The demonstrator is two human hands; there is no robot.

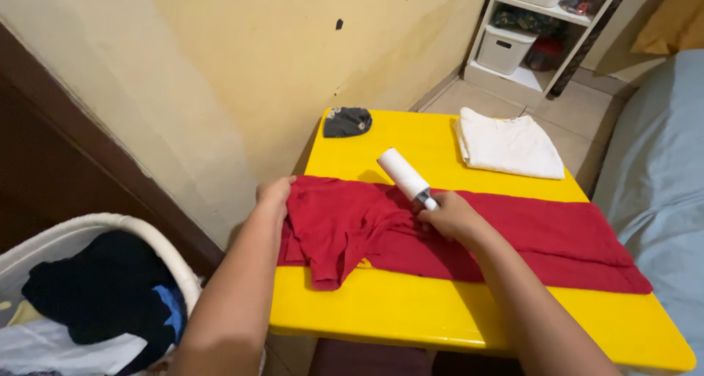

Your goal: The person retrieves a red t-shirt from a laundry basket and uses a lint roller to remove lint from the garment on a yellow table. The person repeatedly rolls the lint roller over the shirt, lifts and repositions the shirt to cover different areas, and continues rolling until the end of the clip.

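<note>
The right hand (451, 216) is gripping the handle of a white lint roller (402, 173), whose head is angling up and away from the knuckles. Under both hands a red garment (513, 237) is lying spread across a yellow table (411, 310). The left hand (275, 193) is pressing flat on the garment's edge, fingers close together. Beyond the right hand a folded white cloth (507, 145) is resting; beyond the left, a small dark cloth (347, 121). Beside the left forearm a laundry basket (158, 237) is holding dark clothes.

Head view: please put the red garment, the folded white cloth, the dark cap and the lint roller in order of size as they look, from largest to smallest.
1. red garment
2. folded white cloth
3 and 4. dark cap and lint roller: they look about alike; the right hand hides the roller's handle, so I do not rank them.
</note>
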